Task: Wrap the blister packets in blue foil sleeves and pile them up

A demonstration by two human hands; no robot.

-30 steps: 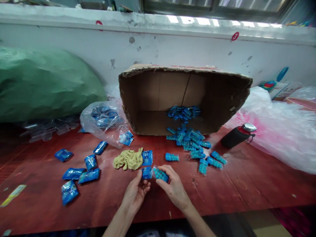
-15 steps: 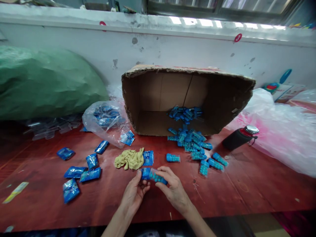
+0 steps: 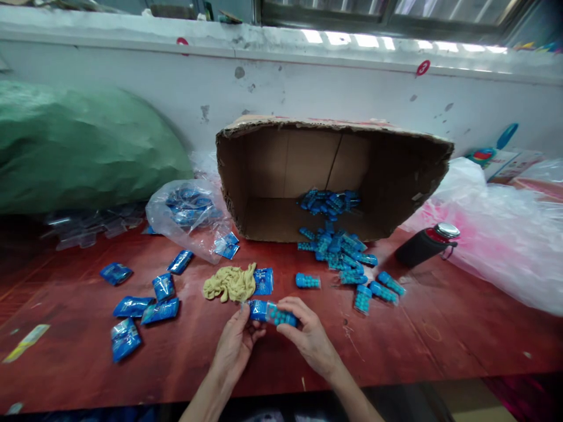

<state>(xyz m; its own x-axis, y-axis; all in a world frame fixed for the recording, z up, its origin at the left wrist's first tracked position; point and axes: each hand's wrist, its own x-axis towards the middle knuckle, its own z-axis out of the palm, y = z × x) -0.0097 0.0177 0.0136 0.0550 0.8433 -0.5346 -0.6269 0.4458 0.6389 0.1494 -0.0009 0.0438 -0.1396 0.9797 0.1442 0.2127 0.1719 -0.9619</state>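
Between thumb and fingers, my left hand (image 3: 237, 337) pinches a small blue packet (image 3: 258, 310). My right hand (image 3: 310, 334) grips a clear tube of blue beads (image 3: 280, 316) with a blue cap, held almost level. The tube's clear end meets the packet's right edge; whether it goes inside the packet I cannot tell. Just beyond my hands lie a crumpled yellow glove (image 3: 231, 282) and a flat blue packet (image 3: 264, 281) partly beside it. A single bead tube (image 3: 308, 281) rests on the red table behind my right hand.
A cardboard box (image 3: 250, 220) on its side spills bead tubes (image 3: 336, 246) onto the table. Filled blue packets (image 3: 160, 310) lie left, near a plastic bag of packets (image 3: 189, 205). A bottle (image 3: 420, 246) and pink-white plastic (image 3: 492, 234) are right; a green sack (image 3: 88, 149) is back left.
The tube and packet have turned slightly more level in my hands. Both hands stay in nearly the same place, and the things on the table have not moved.
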